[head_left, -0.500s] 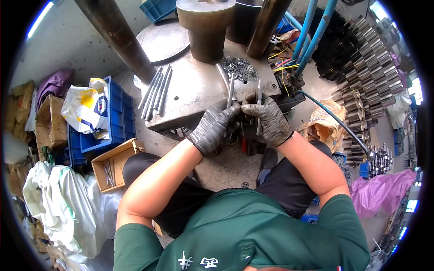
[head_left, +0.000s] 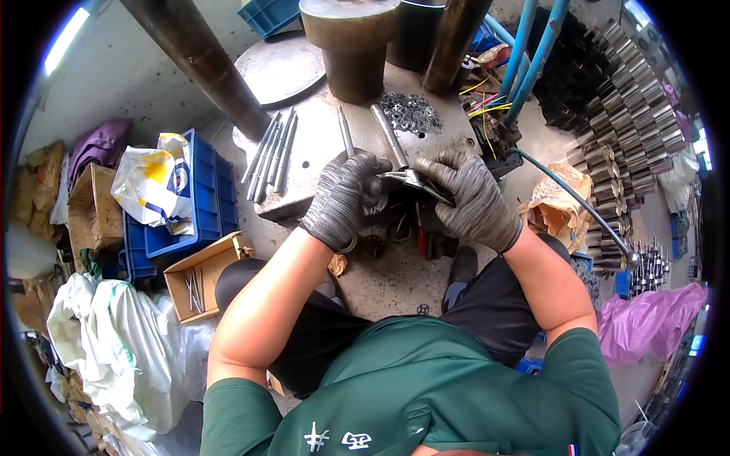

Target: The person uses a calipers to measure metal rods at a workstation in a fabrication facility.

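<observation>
We've got a blue crate (head_left: 217, 190) L of the steel table (head_left: 315, 133), plus a cardboard box (head_left: 215, 262) w/ thin rods nearer us. Loose metal rods (head_left: 287, 156) lie on the table's L side. At its front edge, our gloved L hand (head_left: 340, 194) is closed round a slim rod (head_left: 346, 131), far end out over the table. Thick bar (head_left: 389, 137) lies approx. mid-table, small-ring pile (head_left: 411, 112) beside it. Off the table's front R, our R hand (head_left: 475, 197) has fingers curled on a shiny pliers-like tool (head_left: 414, 181); can't tell how tightly.

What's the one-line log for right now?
left hand: holding metal rod | right hand: holding slim metal tool | small metal parts: heaped on worktable
</observation>
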`<state>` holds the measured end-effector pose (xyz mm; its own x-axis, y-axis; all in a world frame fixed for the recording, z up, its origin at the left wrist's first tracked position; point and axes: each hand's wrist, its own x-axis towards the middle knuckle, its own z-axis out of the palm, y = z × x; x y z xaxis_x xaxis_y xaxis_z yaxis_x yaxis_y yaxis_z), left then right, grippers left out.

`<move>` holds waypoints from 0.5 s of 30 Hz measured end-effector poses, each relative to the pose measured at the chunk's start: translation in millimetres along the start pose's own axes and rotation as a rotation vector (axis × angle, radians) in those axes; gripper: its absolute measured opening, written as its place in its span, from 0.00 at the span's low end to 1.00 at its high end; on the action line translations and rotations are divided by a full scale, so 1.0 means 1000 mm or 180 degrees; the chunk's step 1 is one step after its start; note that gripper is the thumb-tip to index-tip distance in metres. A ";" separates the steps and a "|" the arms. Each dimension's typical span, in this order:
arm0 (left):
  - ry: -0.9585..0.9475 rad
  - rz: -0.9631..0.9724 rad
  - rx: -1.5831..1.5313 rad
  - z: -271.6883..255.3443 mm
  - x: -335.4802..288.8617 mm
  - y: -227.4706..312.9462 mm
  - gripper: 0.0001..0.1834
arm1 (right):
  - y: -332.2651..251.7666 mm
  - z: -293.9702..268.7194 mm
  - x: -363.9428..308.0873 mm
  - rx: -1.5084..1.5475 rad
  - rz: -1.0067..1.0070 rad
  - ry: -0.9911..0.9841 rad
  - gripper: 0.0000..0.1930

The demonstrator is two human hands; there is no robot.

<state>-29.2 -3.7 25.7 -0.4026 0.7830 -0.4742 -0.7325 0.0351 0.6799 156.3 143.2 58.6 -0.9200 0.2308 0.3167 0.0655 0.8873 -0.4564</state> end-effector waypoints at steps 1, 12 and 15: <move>0.0036 0.0114 0.0076 -0.002 0.001 -0.002 0.09 | 0.001 -0.001 0.003 -0.0156 -0.0255 0.0139 0.33; -0.0027 0.0335 0.0442 -0.004 -0.001 -0.003 0.06 | -0.003 -0.005 0.006 -0.0441 -0.0219 0.0196 0.29; -0.0015 0.0341 0.0431 -0.003 -0.001 -0.003 0.06 | -0.002 -0.005 0.007 -0.0520 -0.0291 0.0192 0.30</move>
<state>-28.5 -6.8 22.2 -0.4716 0.7896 -0.3925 -0.6047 0.0344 0.7957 152.2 145.1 66.0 -0.9005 0.1654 0.4021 0.0491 0.9575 -0.2841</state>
